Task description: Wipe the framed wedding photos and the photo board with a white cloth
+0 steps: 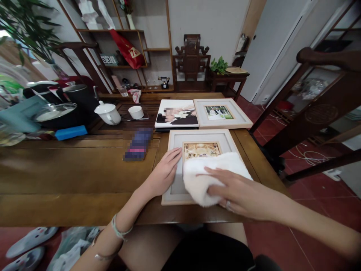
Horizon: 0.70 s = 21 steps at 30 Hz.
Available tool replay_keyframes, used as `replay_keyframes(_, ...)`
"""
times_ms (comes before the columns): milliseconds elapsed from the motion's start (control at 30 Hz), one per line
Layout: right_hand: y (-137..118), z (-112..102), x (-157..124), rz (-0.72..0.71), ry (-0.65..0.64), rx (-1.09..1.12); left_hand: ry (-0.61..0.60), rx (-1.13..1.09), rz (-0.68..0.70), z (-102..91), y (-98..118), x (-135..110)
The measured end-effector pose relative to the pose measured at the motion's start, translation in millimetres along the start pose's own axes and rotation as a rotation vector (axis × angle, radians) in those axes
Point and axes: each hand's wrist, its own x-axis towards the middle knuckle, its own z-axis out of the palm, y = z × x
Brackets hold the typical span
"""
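Observation:
A light wooden picture frame (pixel 175 141) lies flat on the wooden table (pixel 70 169) in front of me. My left hand (pixel 165 171) rests flat on the frame's left side, fingers stretched out. My right hand (pixel 235 190) presses a white cloth (pixel 207 169) onto the frame's glass, fingers laid over the cloth. A small picture (pixel 201 149) shows in the middle of the frame, partly covered by the cloth.
Two more pictures lie behind: a photo canvas (pixel 177 113) and another white frame (pixel 222 113). A blurred dark object (pixel 138 145), white teapot (pixel 108 113), cup (pixel 135 111), pots (pixel 56 113) and blue box (pixel 71 132) sit on the left. A dark wooden chair (pixel 324 101) stands right.

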Motion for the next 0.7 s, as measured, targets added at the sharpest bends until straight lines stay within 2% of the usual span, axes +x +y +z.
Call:
replay_keyframes(100,-20,5,-6,-0.047,-0.029,-0.039,0.009,-0.005,0.006,-0.3,1,0)
replay_keyframes(167,-19,11,-4,-0.056,-0.039,-0.061,0.004,-0.001,0.005,-0.4,1,0)
replay_keyframes(267,3,18,4,-0.016,-0.024,-0.086,-0.008,0.006,-0.002,-0.3,1,0)
replay_keyframes(433,67,17,24,0.057,0.054,-0.190,-0.011,0.007,-0.024,0.1,0,0)
replay_keyframes(533,96,13,40,0.100,0.106,-0.274,-0.018,0.006,-0.034,0.0,0,0)
replay_keyframes(600,103,11,50,0.125,0.116,-0.325,-0.019,0.006,-0.034,-0.2,1,0)
replay_keyframes(700,92,12,62,0.115,0.062,-0.345,-0.020,0.010,-0.027,-0.4,1,0)
